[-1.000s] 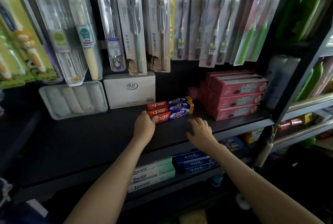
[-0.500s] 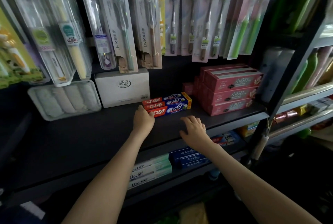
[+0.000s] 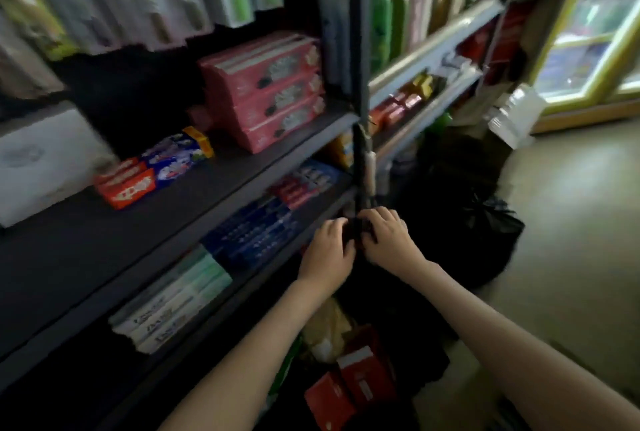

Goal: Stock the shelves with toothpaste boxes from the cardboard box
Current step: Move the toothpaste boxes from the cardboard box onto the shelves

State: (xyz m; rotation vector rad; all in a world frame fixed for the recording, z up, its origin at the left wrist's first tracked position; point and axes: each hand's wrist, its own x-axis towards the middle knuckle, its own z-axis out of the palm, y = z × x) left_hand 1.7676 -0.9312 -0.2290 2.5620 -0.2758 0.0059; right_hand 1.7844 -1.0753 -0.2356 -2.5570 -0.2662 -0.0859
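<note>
Dark metal shelving unit (image 3: 104, 250): the middle shelf carries stacked red-and-blue toothpaste boxes (image 3: 156, 167), long axes along the shelf front. Red rectangular cartons (image 3: 349, 385), probably the supply, lie in shadow directly below the hands; their long axes and any cardboard box around them are indistinct. Left hand (image 3: 325, 250), marginally nearer the cartons, and right hand (image 3: 388, 236) meet at the black upright post (image 3: 358, 84), fingers curled. Whether either hand grips anything cannot be told.

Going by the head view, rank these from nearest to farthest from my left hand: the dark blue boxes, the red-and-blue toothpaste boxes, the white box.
1. The dark blue boxes, on the lower shelf, just left of the left hand.
2. The red-and-blue toothpaste boxes, on the shelf above, farther left.
3. The white box, on that same upper shelf, at the far left.
</note>
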